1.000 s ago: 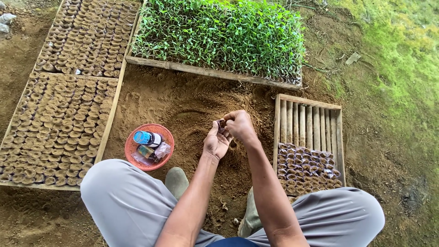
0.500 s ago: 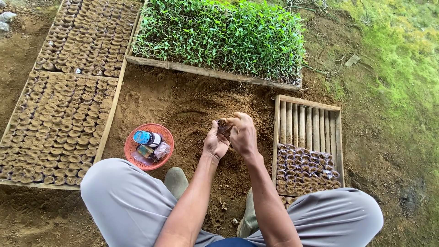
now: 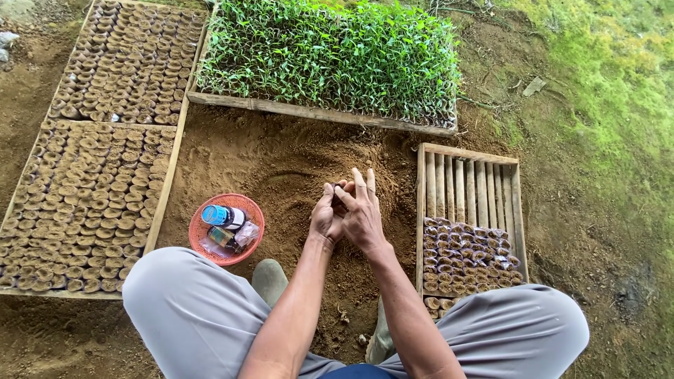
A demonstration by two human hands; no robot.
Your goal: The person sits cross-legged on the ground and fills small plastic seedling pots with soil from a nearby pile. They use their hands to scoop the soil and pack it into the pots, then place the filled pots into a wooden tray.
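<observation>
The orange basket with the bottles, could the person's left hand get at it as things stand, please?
Probably yes. The orange basket sits on bare soil just left of the left hand, with nothing between them. But that hand is pressed against the right hand around something small and would have to let go first.

Rough slatted wooden tray (image 3: 469,184), matt crumbly soil (image 3: 281,161), seemingly glossy plastic basket (image 3: 249,207).

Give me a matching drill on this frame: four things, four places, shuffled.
Things:
1. basket
2. seedlings
3. slatted tray
4. small pot

Places:
A. between the left hand and right hand
B. right of the hands
C. left of the hands
D. beyond the hands, top centre

Pairs: 1-C, 2-D, 3-B, 4-A
</observation>
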